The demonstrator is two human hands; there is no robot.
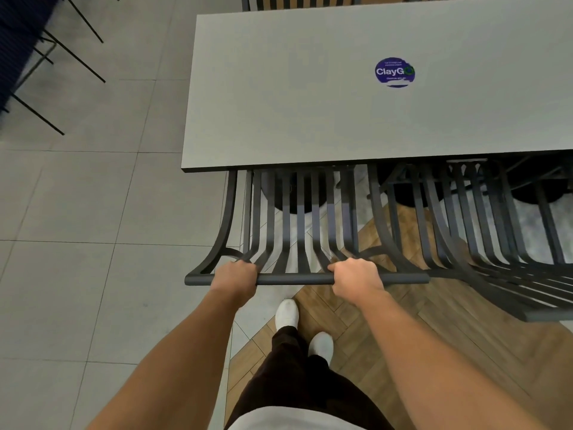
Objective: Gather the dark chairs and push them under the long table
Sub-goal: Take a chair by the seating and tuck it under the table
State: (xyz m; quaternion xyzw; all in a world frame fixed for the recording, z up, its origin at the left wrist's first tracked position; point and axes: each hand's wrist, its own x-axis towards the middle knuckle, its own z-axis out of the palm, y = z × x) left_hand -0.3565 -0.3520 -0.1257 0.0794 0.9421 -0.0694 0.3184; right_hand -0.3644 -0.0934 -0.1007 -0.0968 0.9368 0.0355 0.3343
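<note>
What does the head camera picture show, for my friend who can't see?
Both hands, left hand and right hand, grip the top rail of a dark slatted chair tucked partly under a long grey table. Another dark chair stands to its right.

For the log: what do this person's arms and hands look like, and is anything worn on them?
Both forearms are bare up to the bottom edge of the view, with no sleeves showing. The left hand and right hand wear no gloves, and no watch, bracelet or ring shows on the sides in view.
</note>
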